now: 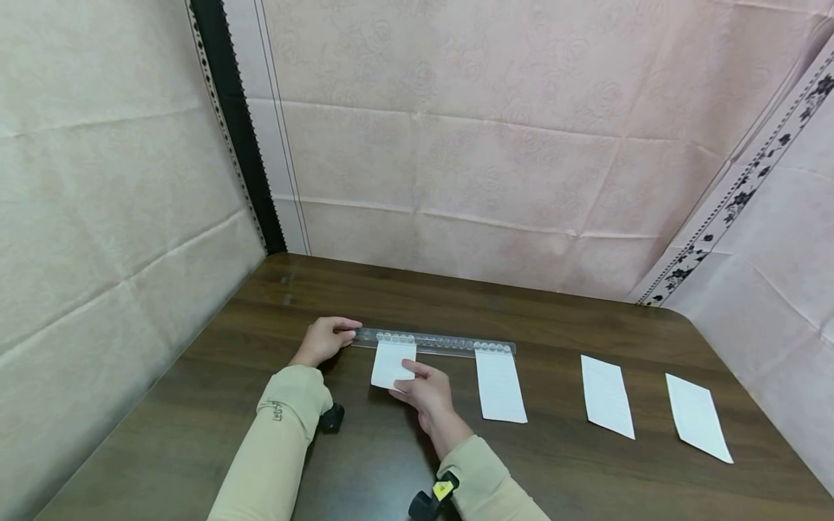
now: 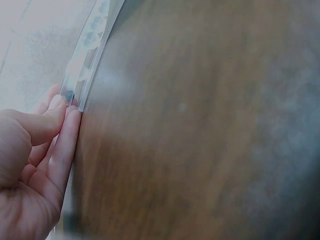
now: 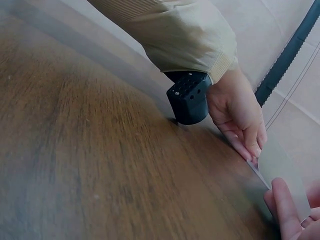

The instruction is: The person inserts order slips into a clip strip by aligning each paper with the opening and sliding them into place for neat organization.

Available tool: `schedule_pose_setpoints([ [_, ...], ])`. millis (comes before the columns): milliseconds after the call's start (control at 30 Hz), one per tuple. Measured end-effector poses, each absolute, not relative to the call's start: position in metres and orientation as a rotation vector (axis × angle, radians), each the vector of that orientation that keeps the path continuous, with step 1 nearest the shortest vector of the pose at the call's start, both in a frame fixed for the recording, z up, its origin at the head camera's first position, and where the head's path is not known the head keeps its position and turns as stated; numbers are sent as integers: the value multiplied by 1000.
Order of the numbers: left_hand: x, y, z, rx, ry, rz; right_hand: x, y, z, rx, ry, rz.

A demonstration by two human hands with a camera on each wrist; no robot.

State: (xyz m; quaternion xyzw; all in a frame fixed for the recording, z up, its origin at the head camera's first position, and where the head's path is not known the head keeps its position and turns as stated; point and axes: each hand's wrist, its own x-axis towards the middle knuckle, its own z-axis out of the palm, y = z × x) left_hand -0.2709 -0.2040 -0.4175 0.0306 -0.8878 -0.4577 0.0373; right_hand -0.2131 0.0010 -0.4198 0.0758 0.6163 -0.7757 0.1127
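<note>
My left hand (image 1: 323, 340) pinches the left end of a long clear plastic strip (image 1: 449, 344), thumb on one side and fingers on the other in the left wrist view. Round shapes show along the strip where white lies behind it. A white paper card (image 1: 393, 362) has its top edge at the strip, left of the middle. My right hand (image 1: 426, 394) holds this card between thumb and fingers near its lower right corner; the card slants upward in the right wrist view. A second white card (image 1: 500, 386) meets the strip near its right end.
Two more white cards, one nearer (image 1: 607, 396) and one farther right (image 1: 699, 417), lie apart on the brown wooden table (image 1: 365, 463). Pale patterned cloth (image 1: 456, 166) hangs behind the table and at both sides. A small black device (image 3: 189, 100) sits on my left wrist.
</note>
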Motion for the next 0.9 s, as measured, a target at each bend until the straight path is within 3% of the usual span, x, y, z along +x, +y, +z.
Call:
schedule_pose_setpoints([
  [900,-272,-205,-418,53,-2725,-1402,-216,19,-421,230,1847,-2227],
])
